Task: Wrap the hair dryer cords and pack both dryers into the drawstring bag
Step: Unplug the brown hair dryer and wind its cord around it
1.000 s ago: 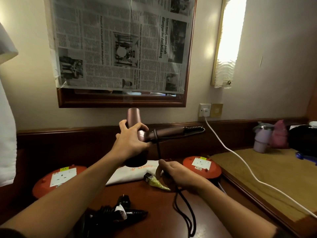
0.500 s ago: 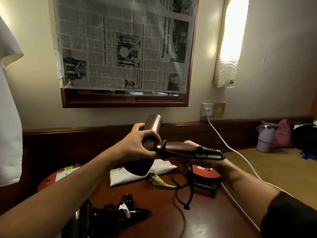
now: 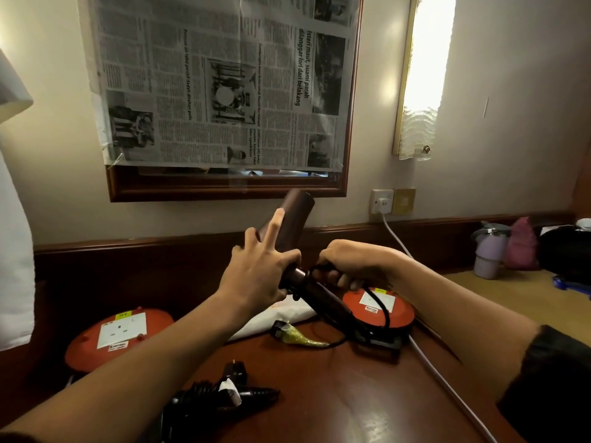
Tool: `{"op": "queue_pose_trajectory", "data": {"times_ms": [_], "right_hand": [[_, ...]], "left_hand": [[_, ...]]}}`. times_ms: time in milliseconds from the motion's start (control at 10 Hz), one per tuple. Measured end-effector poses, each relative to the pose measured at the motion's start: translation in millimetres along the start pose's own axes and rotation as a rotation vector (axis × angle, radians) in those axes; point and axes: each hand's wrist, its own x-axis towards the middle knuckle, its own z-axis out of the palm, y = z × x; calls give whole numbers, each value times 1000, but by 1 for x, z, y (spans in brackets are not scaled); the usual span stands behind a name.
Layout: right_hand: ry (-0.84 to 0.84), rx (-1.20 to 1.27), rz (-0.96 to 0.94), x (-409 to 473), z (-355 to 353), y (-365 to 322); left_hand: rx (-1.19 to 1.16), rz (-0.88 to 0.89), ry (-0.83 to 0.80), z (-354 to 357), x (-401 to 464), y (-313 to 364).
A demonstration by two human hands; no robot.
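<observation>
Our left hand [image 3: 256, 279] steadies the brown dryer [image 3: 294, 247] with fingers splayed, while our right hand [image 3: 348, 266], at three o'clock, grips its cord [image 3: 380, 303] for winding round the handle.

A second dryer [image 3: 220, 401] lay at the counter's [image 3: 345, 398] front edge; the bag [image 3: 275, 318] lay toward its back, between two reels [image 3: 118, 334] [image 3: 380, 311] at the left and right edges.
</observation>
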Motion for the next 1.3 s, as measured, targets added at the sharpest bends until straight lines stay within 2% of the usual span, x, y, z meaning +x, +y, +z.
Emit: {"op": "queue_pose_trajectory", "data": {"times_ms": [100, 200, 300, 400, 600, 700, 800, 900, 1000, 1100, 1200, 1300], "right_hand": [[-7, 157, -11, -6, 12, -4], [7, 280, -71, -11, 30, -2], [2, 311, -159, -9, 46, 5], [-7, 276, -241, -6, 56, 15], [22, 152, -302, -5, 64, 32], [-18, 89, -316, 0, 60, 38], [21, -66, -321, 3, 51, 43], [55, -118, -235, 9, 41, 45], [84, -499, -352, -3, 33, 45], [226, 49, -311, -10, 15, 47], [103, -71, -113, 10, 3, 50], [95, -375, -199, 6, -3, 35]], "left_hand": [[105, -76, 95, 8, 2, -1], [33, -215, 124, 13, 5, -4], [-147, -333, 149, 16, 8, -8], [-376, -429, 100, 16, 10, -15], [-654, -482, -16, 13, 8, -27], [-735, -469, -61, 14, 8, -33], [-809, -430, -114, 13, 7, -36], [-839, -386, -177, 6, 5, -37], [-884, -319, -248, -4, 3, -41], [-865, -186, -314, -12, 2, -42], [-820, -93, -334, -16, 3, -40], [-720, 7, -337, -19, 5, -38]]}}
